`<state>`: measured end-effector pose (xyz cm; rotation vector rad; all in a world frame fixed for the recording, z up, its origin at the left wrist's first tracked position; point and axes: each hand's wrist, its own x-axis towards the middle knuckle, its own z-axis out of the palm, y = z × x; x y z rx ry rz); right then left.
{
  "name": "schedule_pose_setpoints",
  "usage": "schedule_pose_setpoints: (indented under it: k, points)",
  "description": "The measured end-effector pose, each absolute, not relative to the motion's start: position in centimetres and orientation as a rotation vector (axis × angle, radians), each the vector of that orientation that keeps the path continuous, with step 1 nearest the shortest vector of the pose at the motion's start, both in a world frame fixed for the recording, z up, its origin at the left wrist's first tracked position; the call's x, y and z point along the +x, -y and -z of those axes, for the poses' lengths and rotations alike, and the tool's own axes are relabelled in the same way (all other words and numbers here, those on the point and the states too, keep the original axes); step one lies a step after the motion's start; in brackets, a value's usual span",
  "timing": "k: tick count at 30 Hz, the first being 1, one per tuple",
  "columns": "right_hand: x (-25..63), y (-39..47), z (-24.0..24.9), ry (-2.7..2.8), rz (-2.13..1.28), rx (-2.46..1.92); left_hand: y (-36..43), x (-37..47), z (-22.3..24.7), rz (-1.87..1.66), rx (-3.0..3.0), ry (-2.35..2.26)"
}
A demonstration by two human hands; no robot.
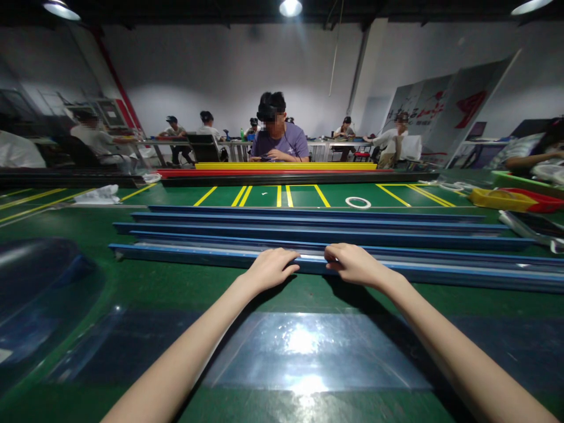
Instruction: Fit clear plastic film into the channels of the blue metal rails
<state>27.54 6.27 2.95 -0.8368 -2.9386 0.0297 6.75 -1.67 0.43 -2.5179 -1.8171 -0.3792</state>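
Several long blue channel strips lie side by side across the green table. My left hand (274, 269) rests at the nearest blue channel (185, 254), its fingers curled over the rim and the thumb on the near side. A short gap to the right, my right hand (348, 263) grips the same channel with bent fingers. A pale strip shows inside the channel between the hands. Behind it lies another blue channel (308, 236). Closer to me, a clear plastic sheet (308, 352) lies flat and reflects the light.
Transparent curved plastic (39, 294) sits at left. Farther back are a white tape ring (358, 202), yellow (286, 166), red and black strips, and a seated person (279, 141). A yellow tray (502, 200) and a phone-like device (535, 226) are at right.
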Motion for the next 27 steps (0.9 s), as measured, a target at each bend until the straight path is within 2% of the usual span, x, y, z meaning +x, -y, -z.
schedule_pose_setpoints:
  k: [12,27]
  points:
    - [27.64,-6.32,-3.18,2.933,-0.112,-0.839,1.71,6.44,-0.45,0.313,-2.407,1.816]
    - [27.73,-6.44,-2.85,2.934,-0.141,-0.821,1.79,6.47,-1.09,0.231,-2.207,2.071]
